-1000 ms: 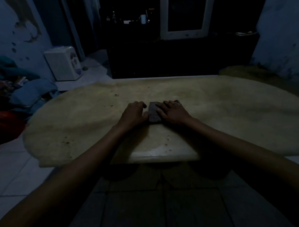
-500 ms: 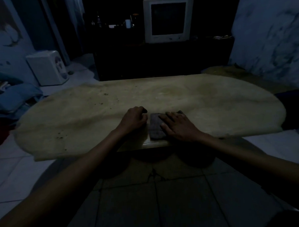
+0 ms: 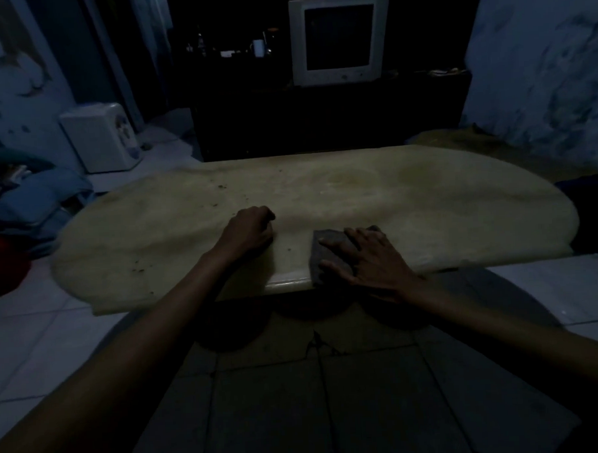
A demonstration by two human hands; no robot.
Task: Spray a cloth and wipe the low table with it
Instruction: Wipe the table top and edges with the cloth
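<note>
Since the frame half a second ago: cloth (image 3: 329, 250) and right hand (image 3: 367, 257) have slid right along the near edge; a strip of bare surface now separates them from the left hand (image 3: 250, 233), which before sat just beside the cloth.

Far left, on the floor: white appliance (image 3: 102, 137) against the wall, blue bundle of fabric (image 3: 36, 203) nearer, both off the surface. Light very dim.

Surface (image 3: 426, 193): pale, oval, low. Dark specks scattered on its left half.

Left hand: curled into a loose fist, knuckles resting on the surface near the middle, slightly left of the cloth. Nothing seen inside the fist; cannot tell whether it holds anything.

Cloth: dark, folded to a rectangle, lying flat at the near edge of the surface, its near end reaching the rim.

Right hand: flat, fingers (image 3: 336, 247) spread, palm down on the cloth, covering its right part. Pressing, not pinching; no closed grip.

Far, beyond the surface: dark cabinet (image 3: 320, 119) carrying a pale CRT monitor (image 3: 339, 39).
</note>
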